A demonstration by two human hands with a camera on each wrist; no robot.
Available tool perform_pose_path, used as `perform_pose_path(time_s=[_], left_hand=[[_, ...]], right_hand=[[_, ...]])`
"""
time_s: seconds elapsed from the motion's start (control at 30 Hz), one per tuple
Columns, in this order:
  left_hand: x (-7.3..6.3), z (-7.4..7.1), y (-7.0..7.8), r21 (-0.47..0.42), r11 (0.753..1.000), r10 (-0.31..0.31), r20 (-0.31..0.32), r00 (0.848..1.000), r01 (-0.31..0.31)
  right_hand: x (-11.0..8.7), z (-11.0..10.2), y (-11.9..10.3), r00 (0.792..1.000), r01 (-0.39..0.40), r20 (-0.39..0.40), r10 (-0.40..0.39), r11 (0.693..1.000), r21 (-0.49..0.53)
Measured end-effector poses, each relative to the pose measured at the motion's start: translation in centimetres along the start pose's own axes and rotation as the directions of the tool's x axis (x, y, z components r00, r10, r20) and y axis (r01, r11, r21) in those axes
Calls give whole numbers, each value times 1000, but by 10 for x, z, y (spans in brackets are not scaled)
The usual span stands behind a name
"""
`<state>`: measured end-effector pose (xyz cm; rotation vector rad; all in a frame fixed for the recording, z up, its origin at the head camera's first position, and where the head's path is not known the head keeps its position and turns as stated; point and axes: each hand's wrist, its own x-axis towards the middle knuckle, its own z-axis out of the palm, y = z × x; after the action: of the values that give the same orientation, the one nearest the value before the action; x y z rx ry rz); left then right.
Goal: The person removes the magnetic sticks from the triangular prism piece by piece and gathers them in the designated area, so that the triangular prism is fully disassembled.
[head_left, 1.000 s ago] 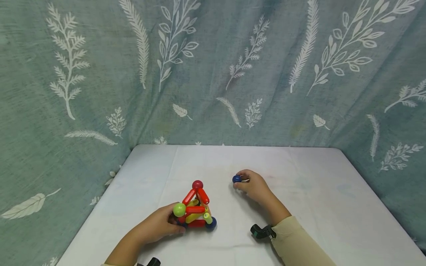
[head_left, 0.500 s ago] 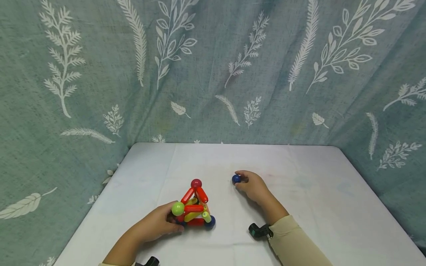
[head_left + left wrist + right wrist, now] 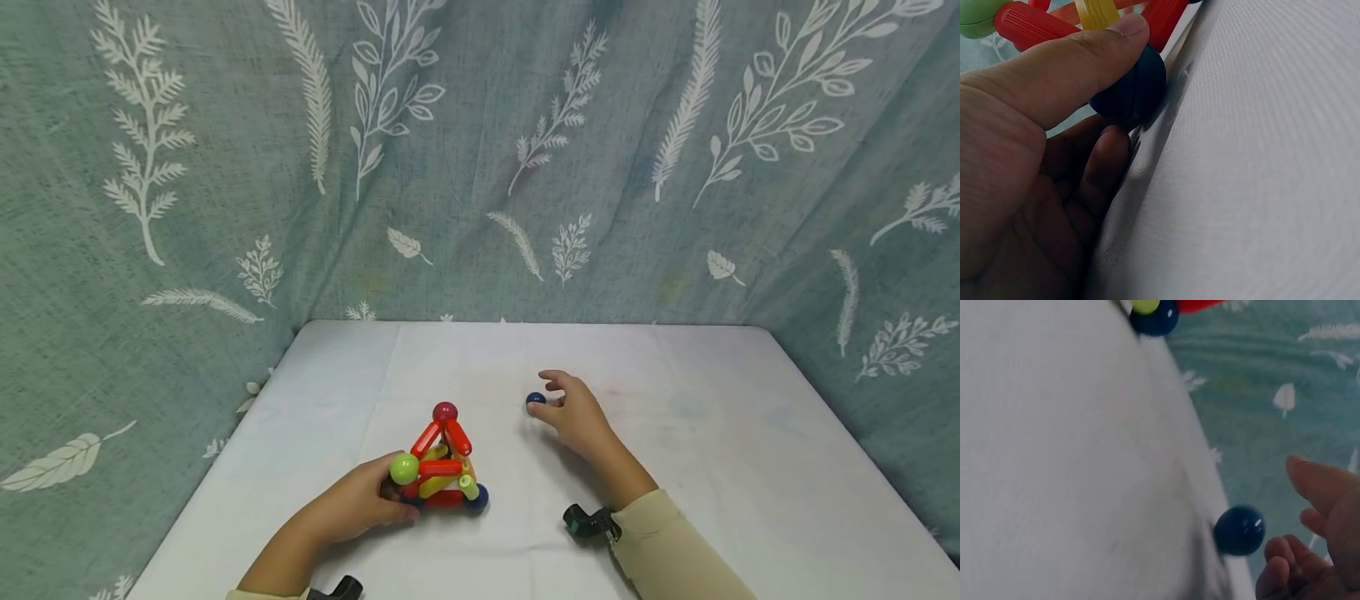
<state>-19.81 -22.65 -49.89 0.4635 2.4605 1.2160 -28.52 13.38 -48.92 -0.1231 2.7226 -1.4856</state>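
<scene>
A ball-and-rod structure (image 3: 441, 477) stands on the table, with red, yellow and light-green rods, a red ball on top, a green ball at the left and blue balls at the base. My left hand (image 3: 358, 502) grips its near left corner. In the left wrist view the thumb (image 3: 1085, 69) lies over a blue corner ball (image 3: 1132, 90), fingers below. A loose blue ball (image 3: 535, 399) rests on the table beyond the structure's right side. Next to it, my right hand (image 3: 581, 417) has thumb and fingers spread; the right wrist view shows a gap between fingers and loose ball (image 3: 1239, 530).
A white cloth (image 3: 712, 467) covers the table. Behind and at both sides hangs a green-blue curtain (image 3: 465, 167) with white leaf prints. A black wrist device (image 3: 591, 522) is at the right sleeve (image 3: 675, 542).
My right hand has let go of the loose blue ball, its fingers lifting and spreading away. The ball stays almost where it was. My left hand keeps its grip on the structure.
</scene>
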Motion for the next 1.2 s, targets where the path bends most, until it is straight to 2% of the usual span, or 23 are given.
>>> perform_pose_path(time_s=[0.13,0.27,0.37,0.53,0.67,0.97,1.07,1.2], left_hand=[[0,-1,1,-13,1000,-10,7,1000,10],[0,-1,1,-19,1000,-1,5,1000,1],[0,-1,1,-30,1000,-8,9,1000,8],[-1,-1,2,-4,1000,6,1,1000,-6],[-2,-1,2,11,1000,19,-2,1000,-19],[-4,-1,0,8,999,37,9,999,-37],[-4,-1,-1,3,999,47,9,999,-47],[-2,-1,-2,-9,998,60,6,998,-60]], right_hand=[[-10,-1,-22,998,56,-14,-56,998,16],[-26,1,-46,986,164,27,-164,987,4],[-38,4,-61,962,254,97,-254,967,15],[-56,10,-77,908,354,212,-362,932,75],[-65,15,-84,881,382,271,-388,921,78],[-76,25,-89,851,423,332,-406,906,25],[-78,27,-90,852,427,330,-406,904,9],[-78,29,-90,864,416,313,-395,910,0]])
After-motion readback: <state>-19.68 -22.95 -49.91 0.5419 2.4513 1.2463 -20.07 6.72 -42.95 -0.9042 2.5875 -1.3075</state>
